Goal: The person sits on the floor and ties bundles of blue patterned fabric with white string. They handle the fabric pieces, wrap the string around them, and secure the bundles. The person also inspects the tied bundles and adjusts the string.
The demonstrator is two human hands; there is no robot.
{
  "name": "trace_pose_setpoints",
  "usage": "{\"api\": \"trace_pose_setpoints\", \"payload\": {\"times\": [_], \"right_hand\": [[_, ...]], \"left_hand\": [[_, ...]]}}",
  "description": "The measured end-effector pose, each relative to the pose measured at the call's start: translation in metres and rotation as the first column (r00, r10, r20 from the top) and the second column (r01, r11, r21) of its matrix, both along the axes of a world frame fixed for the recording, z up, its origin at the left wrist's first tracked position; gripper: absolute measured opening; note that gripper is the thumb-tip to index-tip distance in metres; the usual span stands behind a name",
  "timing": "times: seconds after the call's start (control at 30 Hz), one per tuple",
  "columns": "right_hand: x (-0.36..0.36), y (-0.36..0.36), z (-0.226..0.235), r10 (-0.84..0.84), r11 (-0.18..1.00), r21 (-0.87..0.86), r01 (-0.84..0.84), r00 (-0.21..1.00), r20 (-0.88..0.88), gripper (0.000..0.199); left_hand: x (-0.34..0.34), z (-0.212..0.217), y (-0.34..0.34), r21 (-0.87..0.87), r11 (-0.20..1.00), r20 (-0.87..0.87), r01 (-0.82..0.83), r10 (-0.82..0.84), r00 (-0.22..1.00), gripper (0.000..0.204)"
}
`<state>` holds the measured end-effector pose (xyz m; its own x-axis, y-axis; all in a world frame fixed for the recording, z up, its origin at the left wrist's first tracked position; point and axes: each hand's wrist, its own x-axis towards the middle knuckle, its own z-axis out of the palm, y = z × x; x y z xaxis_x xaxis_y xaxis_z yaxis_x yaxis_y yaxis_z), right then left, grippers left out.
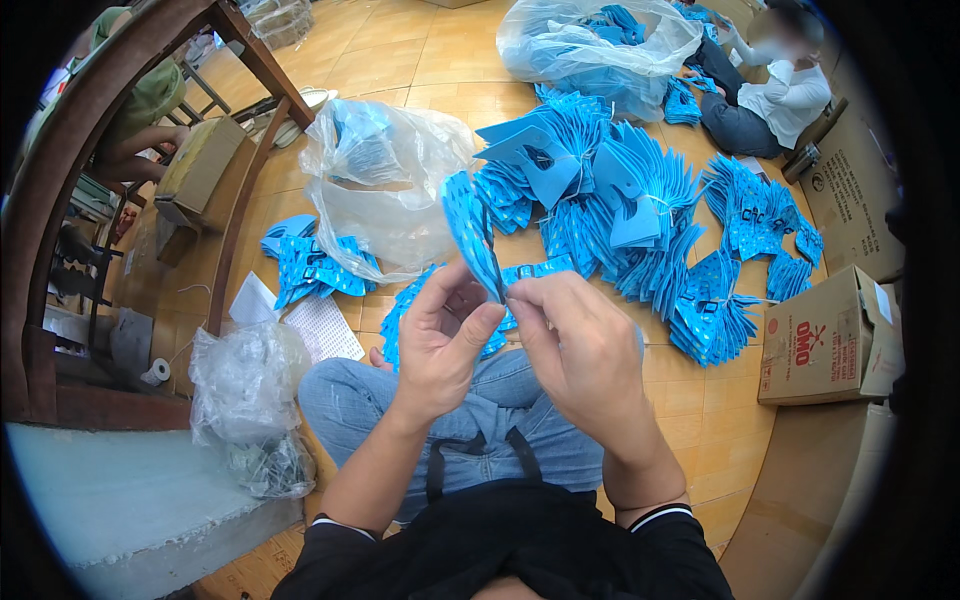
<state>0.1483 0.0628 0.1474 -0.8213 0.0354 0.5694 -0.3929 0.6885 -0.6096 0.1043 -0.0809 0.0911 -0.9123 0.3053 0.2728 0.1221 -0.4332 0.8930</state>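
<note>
In front of my chest, my left hand (445,340) pinches a thin sheaf of blue printed die-cut cards (470,230) between thumb and fingers. The sheaf stands upright, nearly edge-on, so how many pieces it has is unclear. My right hand (580,335) closes on its lower right edge, thumb and forefinger together. Below my hands, more blue cards (400,318) lie by my crossed legs, partly hidden. Just beyond, a large heap of tied blue card bundles (640,185) spreads over the wooden floor.
A clear plastic bag (400,220) lies ahead left, beside a smaller card pile (318,268) and a white sheet (328,328). Crumpled plastic (245,380) is at my left. Cardboard boxes (825,340) line the right. Another person (775,100) sits far right near a filled bag (590,50).
</note>
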Motion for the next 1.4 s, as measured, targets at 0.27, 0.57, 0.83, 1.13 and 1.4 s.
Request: {"api": "trace_pose_setpoints", "payload": {"times": [0.27,0.57,0.83,1.13,1.4], "right_hand": [[-0.001,0.005,-0.005,0.027,1.000,0.008,-0.027,1.000,0.010,0.011],[0.001,0.002,-0.012,-0.013,0.967,-0.253,0.005,0.999,-0.032,0.026],[-0.005,0.006,-0.018,0.022,0.992,-0.123,-0.038,0.992,-0.125,0.030],[0.000,0.009,-0.012,0.184,0.952,-0.255,-0.171,0.983,0.028,0.032],[-0.005,0.017,-0.015,0.127,0.987,-0.092,-0.132,0.990,-0.057,0.027]], "left_hand": [[-0.002,-0.006,-0.001,-0.087,0.996,-0.084,-0.023,0.016,0.996,0.047],[0.004,0.003,0.005,0.093,0.995,0.097,0.043,-0.052,0.994,0.025],[0.011,0.010,0.001,-0.036,0.999,0.010,0.024,-0.023,1.000,0.022],[0.007,0.025,-0.013,-0.505,0.763,-0.531,-0.404,0.095,0.842,0.017],[0.005,0.037,-0.013,-0.562,0.711,-0.576,-0.422,0.029,0.817,0.016]]}}
